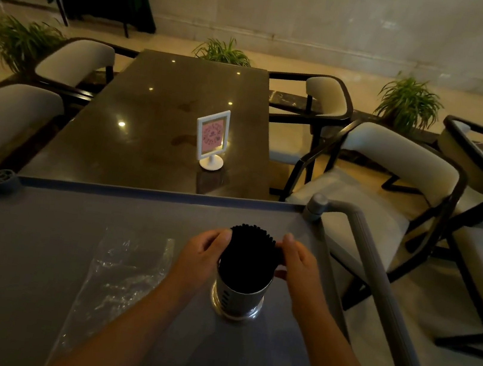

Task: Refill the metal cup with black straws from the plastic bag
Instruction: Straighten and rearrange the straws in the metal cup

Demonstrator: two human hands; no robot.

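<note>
Bag (123, 271) lies flat on the grey counter (21, 244), left, apparently empty. Left hand (203, 252) and right hand (297, 263) press their fingers against a full straws (250, 253) bundle standing in the cup (238, 296). Risk: uneven squeeze tips the cup or fans straws out. Dim light hides individual straws; fingertips partly hidden behind bundle.

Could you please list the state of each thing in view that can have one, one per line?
Metal cup: upright on the cart, packed with straws.
Black straws: standing in the cup, bundle clasped from both sides.
Plastic bag: lying flat on the cart, looks empty.
Left hand: grip closed on the straws.
Right hand: grip closed on the straws.
Sign holder: upright on the table.
</note>
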